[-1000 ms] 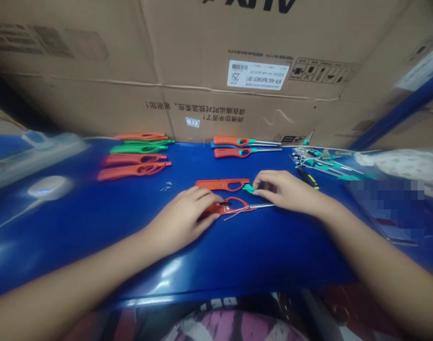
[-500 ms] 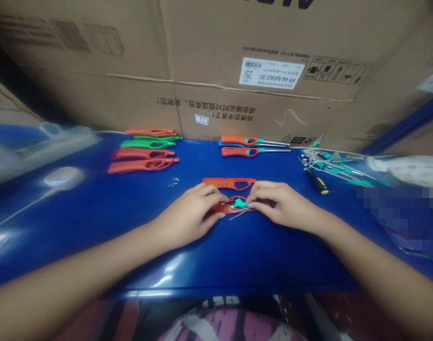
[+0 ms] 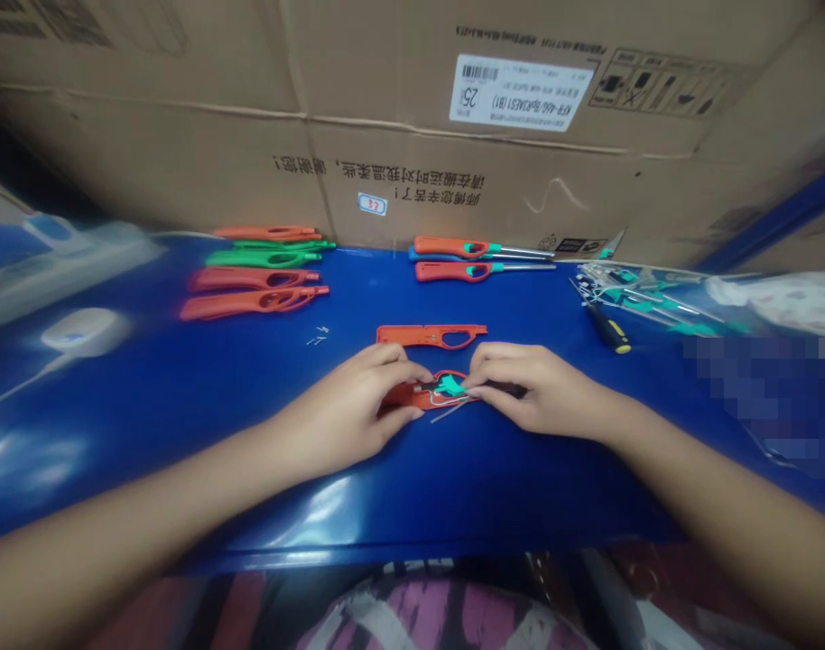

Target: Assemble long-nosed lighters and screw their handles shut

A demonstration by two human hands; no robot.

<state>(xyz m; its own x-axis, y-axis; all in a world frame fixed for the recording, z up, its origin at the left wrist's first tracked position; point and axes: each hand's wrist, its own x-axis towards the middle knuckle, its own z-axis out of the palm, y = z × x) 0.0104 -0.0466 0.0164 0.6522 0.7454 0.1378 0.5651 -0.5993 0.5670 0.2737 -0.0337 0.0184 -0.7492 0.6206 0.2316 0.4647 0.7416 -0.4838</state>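
My left hand [image 3: 358,397] is closed, thumb and fingers pinching the left end of an orange lighter casing half [image 3: 400,395] that lies on the table. Inside this half sit a turquoise trigger [image 3: 449,386], a dark part and a pale wire. The fingers of my right hand [image 3: 544,388] pinch together at the trigger's right side and the casing's right end; exactly what lies between them is hidden. A thin metal rod [image 3: 449,413] shows just in front of the casing. Behind my hands rests the matching orange casing half [image 3: 409,335], untouched.
Several red, orange and green casings [image 3: 256,302] lie at back left, near small screws [image 3: 318,337]. Assembled lighters [image 3: 449,271] lie at back centre. Metal tubes with turquoise parts [image 3: 656,302] and a screwdriver [image 3: 610,330] are at right. A cardboard box [image 3: 202,162] stands behind.
The view has tilted down slightly, so things at the back sit higher and left-side things further left. Both hands stay at the casing, with little visible movement of the trigger.
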